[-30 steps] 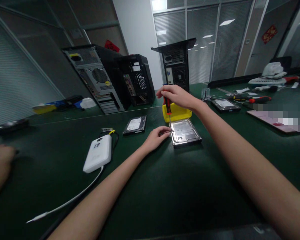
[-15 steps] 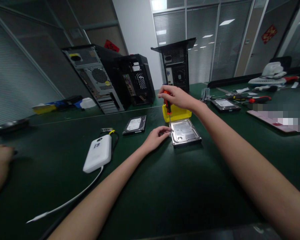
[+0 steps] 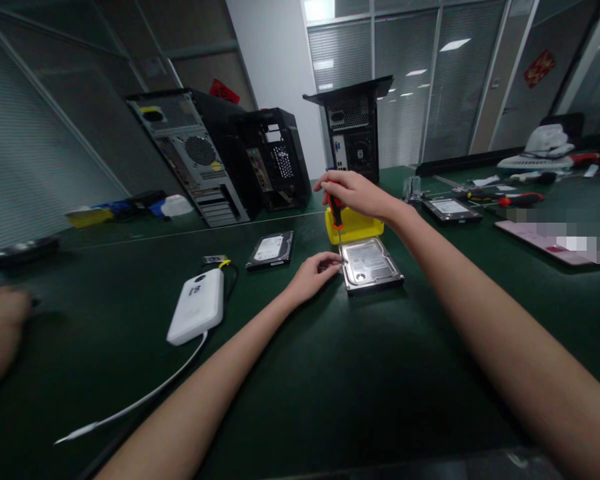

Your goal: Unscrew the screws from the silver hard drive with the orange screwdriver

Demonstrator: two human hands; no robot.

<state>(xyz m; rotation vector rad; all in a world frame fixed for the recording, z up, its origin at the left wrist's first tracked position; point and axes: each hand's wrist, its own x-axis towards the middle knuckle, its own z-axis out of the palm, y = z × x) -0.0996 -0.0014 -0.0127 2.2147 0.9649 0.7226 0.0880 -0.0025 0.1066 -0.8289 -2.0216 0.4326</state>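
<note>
A silver hard drive (image 3: pixel 371 264) lies flat on the green table (image 3: pixel 330 373) in the middle. My right hand (image 3: pixel 356 192) is closed round a red-and-black screwdriver (image 3: pixel 335 212) held upright, its tip at the drive's far left corner. My left hand (image 3: pixel 313 275) rests at the drive's left edge, fingers curled against it and pinching at the side. A yellow tray (image 3: pixel 355 229) sits just behind the drive.
A second hard drive (image 3: pixel 271 249) lies left of the tray, a third one (image 3: pixel 449 209) to the right. A white power bank (image 3: pixel 197 306) with cable lies at left. Three computer cases (image 3: pixel 275 157) stand behind. Another person's hand (image 3: pixel 0 327) rests at far left. More screwdrivers (image 3: pixel 517 199) lie at right.
My right hand has shifted slightly on the screwdriver handle, as in twisting it. The drive and my left hand have stayed in place.
</note>
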